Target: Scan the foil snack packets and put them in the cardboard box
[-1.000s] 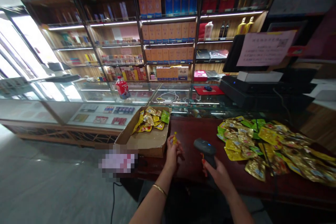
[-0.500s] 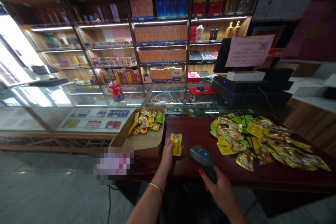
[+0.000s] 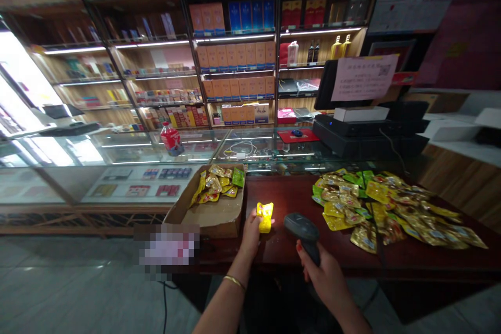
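Note:
Between the fingers of my left hand is a small yellow snack packet, lit brightly, held just above the dark red-brown table. My right hand grips the handle of a dark grey barcode scanner, its head turned left toward the packet and a short gap away from it. Left of the packet stands an open cardboard box with several gold, yellow and green packets in its far part. A large heap of similar packets covers the table's right side.
A glass display counter runs behind the table, with a red-labelled bottle on it. At the back right are a monitor with a pink paper sheet and a black cash drawer. Shelves of boxes fill the back wall.
The packet in my left hand is now brightly lit and tilted differently. The scanner's blue light no longer shows. Both hands keep their holds, and the view has shifted slightly.

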A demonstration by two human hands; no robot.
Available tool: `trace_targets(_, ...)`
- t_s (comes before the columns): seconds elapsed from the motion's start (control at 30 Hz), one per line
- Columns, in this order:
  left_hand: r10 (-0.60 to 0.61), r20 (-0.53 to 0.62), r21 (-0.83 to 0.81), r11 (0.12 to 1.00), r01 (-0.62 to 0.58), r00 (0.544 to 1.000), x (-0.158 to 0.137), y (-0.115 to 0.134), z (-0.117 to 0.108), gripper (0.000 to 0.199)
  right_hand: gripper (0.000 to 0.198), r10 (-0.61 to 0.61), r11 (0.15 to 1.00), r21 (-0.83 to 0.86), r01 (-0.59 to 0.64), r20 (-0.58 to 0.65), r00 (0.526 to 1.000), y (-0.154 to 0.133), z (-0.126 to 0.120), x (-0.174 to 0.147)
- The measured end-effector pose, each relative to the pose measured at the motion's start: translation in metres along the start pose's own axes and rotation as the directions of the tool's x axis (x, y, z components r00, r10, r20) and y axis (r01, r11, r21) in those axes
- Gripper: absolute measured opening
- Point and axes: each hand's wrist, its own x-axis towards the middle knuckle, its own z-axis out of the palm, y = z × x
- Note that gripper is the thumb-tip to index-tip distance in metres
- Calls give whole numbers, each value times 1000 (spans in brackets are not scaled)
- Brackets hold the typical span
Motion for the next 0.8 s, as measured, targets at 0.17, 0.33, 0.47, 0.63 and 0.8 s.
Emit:
trace_targets(0.17,-5,-2,23,1000,5,1000,-1,2,1,43,52,-11,1000,26,10,18,1000,-4,7,3)
trace_targets(0.33,40,-16,40,998,-39,999,-4,5,3,37,42,-43,999,11,43,20,999,-11,12,2)
trace_targets(0.47,36,-25,67,997,-34,999,-4,5,2,34,41,-53,998,23,53,3,999,-16,13,2)
trace_targets(0.63,42,-11,54,998,-41,999,1,-1,-3,36,42,-82,996,21,83,-16,996,-20,14,3)
trace_targets(0.8,19,-17,88,996,-17,1000,2,-3,-5,34,40,-77,996,48,79,-38,996,-20,17,4)
